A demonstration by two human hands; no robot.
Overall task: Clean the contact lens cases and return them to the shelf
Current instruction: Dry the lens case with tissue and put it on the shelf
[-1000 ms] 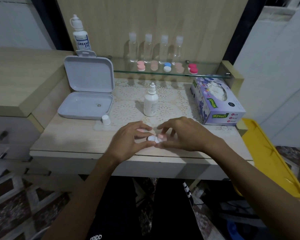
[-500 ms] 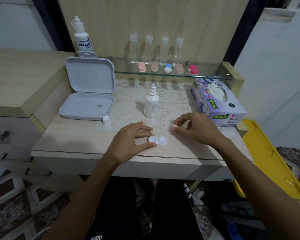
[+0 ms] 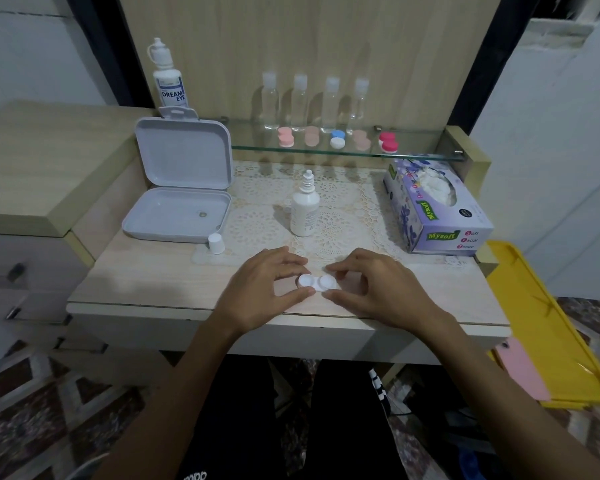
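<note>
**Contact lens case held at the near edge, caps off**

The pale wood-grain desk, partly covered by a lace mat, carried the work. On its far left a smooth grey plastic box lay hinged open; far right sat a cardboard tissue box. The glass shelf held 5 capped cases. A matte white solution bottle stood uncapped, its cap near the grey box. The left hand pinched the white twin-well lens case; the right hand pinched its right well. Judged step: opened for cleaning. Next move likely calls for rinsing with solution, then wiping.
</note>
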